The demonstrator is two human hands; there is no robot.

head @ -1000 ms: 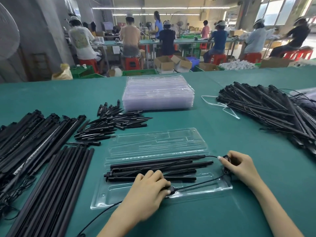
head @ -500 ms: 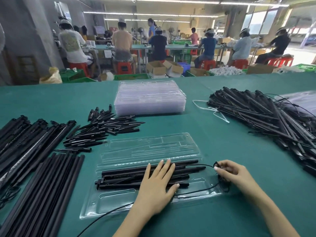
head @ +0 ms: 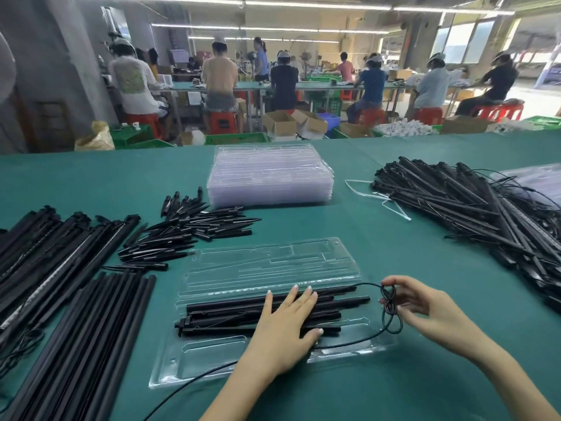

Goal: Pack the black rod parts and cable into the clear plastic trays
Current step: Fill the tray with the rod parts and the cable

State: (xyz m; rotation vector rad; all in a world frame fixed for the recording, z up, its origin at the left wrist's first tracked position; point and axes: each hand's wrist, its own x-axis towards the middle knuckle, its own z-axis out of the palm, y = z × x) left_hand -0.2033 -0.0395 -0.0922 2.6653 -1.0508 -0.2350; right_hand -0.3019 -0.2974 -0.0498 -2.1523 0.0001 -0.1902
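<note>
Left of the grip: loose black rods [head: 91,329] heaped on green table [head: 425,375]; rigid, light by the look, smooth enough to roll.

Left hand [head: 285,326] spread flat, fingers straight, pressing the rod parts [head: 230,317] down into the clear tray [head: 197,360]. Tray thin, probably flexes; best pressed over the seated rods, not at the rim.

Right hand [head: 425,311] just beyond the rod ends, fingertips [head: 387,282] pinching the coiled cable [head: 391,314] above the tray's right end. Cable limp, springy, likely to uncoil; best held at the bundle's crossing. Tail running under left wrist, off the tray.

Beyond the grip: stack of empty trays [head: 270,177].

No readable brands, labels or writing.
</note>
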